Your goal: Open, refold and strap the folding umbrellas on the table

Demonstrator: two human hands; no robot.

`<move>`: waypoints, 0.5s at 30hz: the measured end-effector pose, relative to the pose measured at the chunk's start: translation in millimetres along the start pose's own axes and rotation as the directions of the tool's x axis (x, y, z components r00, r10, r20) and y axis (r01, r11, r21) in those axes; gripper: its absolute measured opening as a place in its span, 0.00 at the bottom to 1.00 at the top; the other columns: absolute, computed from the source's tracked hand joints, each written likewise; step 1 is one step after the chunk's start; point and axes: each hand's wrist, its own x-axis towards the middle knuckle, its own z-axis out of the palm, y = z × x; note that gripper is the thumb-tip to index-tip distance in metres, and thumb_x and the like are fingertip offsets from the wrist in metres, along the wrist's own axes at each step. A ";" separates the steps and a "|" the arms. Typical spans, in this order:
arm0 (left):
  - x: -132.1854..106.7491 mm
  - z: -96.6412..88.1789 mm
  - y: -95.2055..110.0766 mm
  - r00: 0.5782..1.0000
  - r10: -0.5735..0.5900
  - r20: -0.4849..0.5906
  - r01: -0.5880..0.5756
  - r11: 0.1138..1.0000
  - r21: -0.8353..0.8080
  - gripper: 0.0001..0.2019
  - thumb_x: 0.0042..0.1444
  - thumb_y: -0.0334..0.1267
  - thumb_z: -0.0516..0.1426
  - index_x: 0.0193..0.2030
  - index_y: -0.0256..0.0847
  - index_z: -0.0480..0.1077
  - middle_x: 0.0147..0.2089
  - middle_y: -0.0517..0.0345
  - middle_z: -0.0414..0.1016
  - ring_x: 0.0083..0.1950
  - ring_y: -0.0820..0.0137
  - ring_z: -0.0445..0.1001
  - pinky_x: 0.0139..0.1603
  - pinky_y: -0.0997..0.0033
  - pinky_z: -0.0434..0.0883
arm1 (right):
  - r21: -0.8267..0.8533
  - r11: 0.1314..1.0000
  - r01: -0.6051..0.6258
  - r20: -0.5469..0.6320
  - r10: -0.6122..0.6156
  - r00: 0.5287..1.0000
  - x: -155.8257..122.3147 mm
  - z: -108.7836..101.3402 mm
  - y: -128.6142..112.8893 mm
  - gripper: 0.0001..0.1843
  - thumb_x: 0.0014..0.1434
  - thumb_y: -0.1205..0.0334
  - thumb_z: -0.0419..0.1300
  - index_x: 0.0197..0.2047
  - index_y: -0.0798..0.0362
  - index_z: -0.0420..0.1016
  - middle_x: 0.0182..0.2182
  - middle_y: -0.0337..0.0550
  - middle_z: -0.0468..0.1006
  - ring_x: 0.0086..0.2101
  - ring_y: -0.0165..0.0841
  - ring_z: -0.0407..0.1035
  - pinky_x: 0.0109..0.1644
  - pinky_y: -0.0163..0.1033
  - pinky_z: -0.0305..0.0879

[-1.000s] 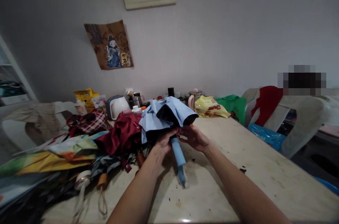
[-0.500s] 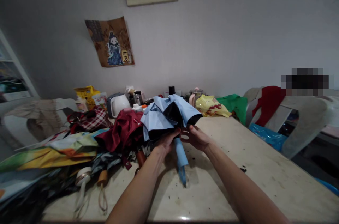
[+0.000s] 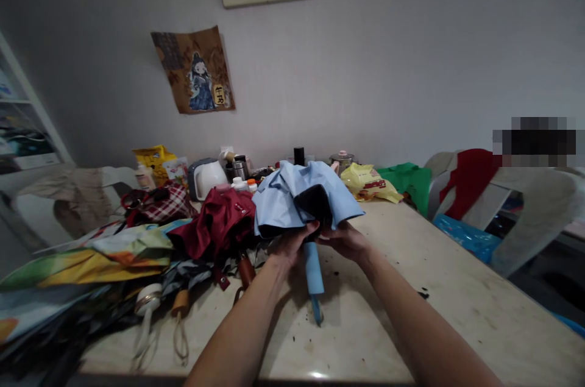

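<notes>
A light blue folding umbrella (image 3: 286,192) with a black lining is held over the table, its canopy loose and bunched, its blue handle (image 3: 314,271) pointing toward me. My left hand (image 3: 292,247) grips it at the lower left edge of the canopy, thumb by the shaft. On the other side my right hand (image 3: 347,242) has its fingers tucked under the canopy's right edge, partly hidden by the cloth. Just left of it lies a dark red umbrella (image 3: 219,222) with a brown handle (image 3: 245,270).
More umbrellas, one multicoloured (image 3: 105,259), cover the table's left side. At the back stand a white kettle (image 3: 211,180), bottles and a yellow snack bag (image 3: 369,183). Chairs flank the table, a red cloth (image 3: 468,180) over the right one. A pixelated patch sits behind it.
The blue canopy has spread and shifted slightly right. My right hand has moved in under its edge, fingers now closer around it. The view has shifted a little.
</notes>
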 end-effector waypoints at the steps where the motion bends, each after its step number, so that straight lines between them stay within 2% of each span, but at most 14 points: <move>1: 0.7 -1.1 1.4 1.000 -0.016 -0.008 0.016 1.000 -0.006 0.23 0.24 0.45 0.75 0.28 0.37 0.76 0.27 0.57 0.76 0.28 0.70 0.70 0.33 0.69 0.64 | 0.049 0.998 -0.030 0.069 0.026 0.997 -1.2 -3.7 -3.4 0.24 0.31 0.60 0.77 0.33 0.51 0.74 0.32 0.38 0.77 0.38 0.36 0.71 0.49 0.49 0.66; 3: 1.9 -3.7 3.3 0.999 -0.034 -0.040 0.033 0.999 -0.007 0.25 0.20 0.47 0.75 0.26 0.35 0.75 0.25 0.59 0.74 0.26 0.72 0.68 0.33 0.69 0.64 | 0.131 0.988 -0.084 0.157 0.063 0.986 -2.9 -8.7 -8.6 0.26 0.32 0.51 0.78 0.33 0.50 0.74 0.36 0.39 0.77 0.42 0.39 0.71 0.52 0.53 0.65; 6: 2.6 -6.5 3.0 0.998 -0.025 -0.066 0.026 1.000 0.004 0.27 0.18 0.48 0.75 0.25 0.34 0.75 0.25 0.57 0.75 0.27 0.72 0.68 0.33 0.69 0.64 | 0.180 0.977 -0.112 0.121 0.091 0.988 -3.1 -6.7 -10.0 0.28 0.31 0.43 0.76 0.31 0.49 0.71 0.37 0.39 0.78 0.45 0.41 0.71 0.51 0.54 0.64; 11: 0.6 -3.9 -0.5 0.998 0.058 -0.040 -0.057 0.998 0.021 0.26 0.19 0.48 0.75 0.25 0.36 0.75 0.27 0.57 0.76 0.29 0.71 0.69 0.36 0.68 0.65 | 0.052 0.997 -0.061 -0.156 0.068 0.985 -1.0 8.4 -4.5 0.25 0.34 0.55 0.76 0.35 0.46 0.71 0.35 0.35 0.77 0.38 0.36 0.71 0.46 0.48 0.66; 15: -2.3 -0.5 -0.1 0.999 0.025 -0.027 -0.024 1.000 0.009 0.27 0.15 0.47 0.75 0.24 0.36 0.75 0.26 0.58 0.75 0.29 0.71 0.68 0.38 0.68 0.65 | -0.067 0.997 -0.041 -0.200 0.026 0.979 0.7 13.4 -1.4 0.21 0.35 0.61 0.72 0.35 0.48 0.72 0.33 0.36 0.77 0.35 0.33 0.70 0.43 0.45 0.65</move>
